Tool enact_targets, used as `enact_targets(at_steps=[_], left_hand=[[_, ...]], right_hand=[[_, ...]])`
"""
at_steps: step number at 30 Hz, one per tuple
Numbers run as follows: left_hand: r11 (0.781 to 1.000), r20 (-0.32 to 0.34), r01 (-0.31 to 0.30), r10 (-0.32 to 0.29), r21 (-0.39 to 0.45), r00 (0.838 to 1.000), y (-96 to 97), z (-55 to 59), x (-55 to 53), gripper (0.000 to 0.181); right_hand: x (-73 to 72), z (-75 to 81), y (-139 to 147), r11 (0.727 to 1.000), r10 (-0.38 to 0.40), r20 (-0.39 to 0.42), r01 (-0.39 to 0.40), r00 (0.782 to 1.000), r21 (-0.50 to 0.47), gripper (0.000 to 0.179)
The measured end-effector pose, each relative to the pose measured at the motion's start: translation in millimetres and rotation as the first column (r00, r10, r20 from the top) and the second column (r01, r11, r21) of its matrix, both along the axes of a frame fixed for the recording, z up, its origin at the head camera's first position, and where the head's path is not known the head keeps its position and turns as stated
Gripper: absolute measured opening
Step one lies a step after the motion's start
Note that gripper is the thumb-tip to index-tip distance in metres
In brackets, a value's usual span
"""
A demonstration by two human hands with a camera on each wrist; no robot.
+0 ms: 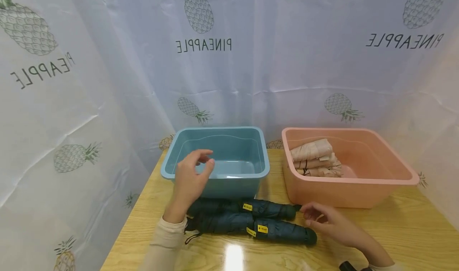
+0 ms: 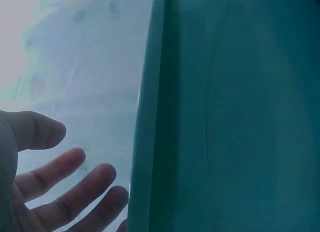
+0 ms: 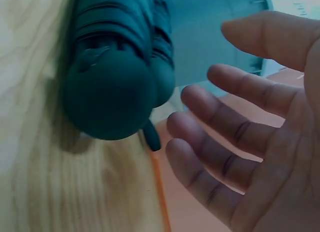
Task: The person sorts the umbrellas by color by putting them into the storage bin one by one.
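My left hand [image 1: 191, 179] is at the front left rim of a blue plastic bin [image 1: 263, 165], with nothing in its loosely bent fingers [image 2: 95, 184]. Several dark folded umbrellas [image 1: 283, 232] with yellow tags lie in two rows on the table before the bin. Just right of their ends hovers my right hand [image 1: 331, 225], palm toward them. In the right wrist view its fingers [image 3: 225, 127] are spread and apart from the rounded umbrella end [image 3: 110, 92]. No umbrella is in either hand.
A pink bin [image 1: 333, 189] stands at the right, with several beige folded umbrellas [image 1: 313, 151] inside at its left. Both bins rest on a wooden table [image 1: 405, 227]. Behind hangs a white curtain [image 1: 287, 71] printed with pineapples.
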State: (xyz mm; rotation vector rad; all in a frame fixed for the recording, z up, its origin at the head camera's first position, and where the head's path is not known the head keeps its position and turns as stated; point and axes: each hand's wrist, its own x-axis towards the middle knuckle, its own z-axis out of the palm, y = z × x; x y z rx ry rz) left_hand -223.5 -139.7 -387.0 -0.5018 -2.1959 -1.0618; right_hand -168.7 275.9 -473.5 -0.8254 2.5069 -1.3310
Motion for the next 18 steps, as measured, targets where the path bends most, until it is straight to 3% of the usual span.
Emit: enact_targets(at_steps=[6, 10, 14, 18], left_hand=[[0.987, 0.016, -0.157, 0.157, 0.029, 0.987, -42.3, -2.4, -8.6, 0.023], [0.963, 0.144, -0.244, 0.227, 0.110, 0.963, -67.1, -3.5, -11.9, 0.026], [0.940, 0.332, -0.276, 0.201, 0.198, 0.922, -85.4, -6.6, -14.4, 0.035], [0.925, 0.475, -0.269, 0.116, 0.268, 0.872, -97.6, -11.6, -17.9, 0.044]], right_hand=[[2.5, -10.2, 0.5, 0.999, 0.032, 0.054, -0.034, 0.998, 0.034, 0.033], [3.8, -14.8, 1.2, 0.997, 0.069, 0.114, -0.073, 0.991, 0.034, 0.034], [3.5, -19.1, 1.3, 0.994, 0.102, 0.168, -0.109, 0.981, 0.031, 0.037], [3.4, -22.8, 0.9, 0.991, 0.093, 0.132, -0.105, 0.987, 0.086, 0.040]])
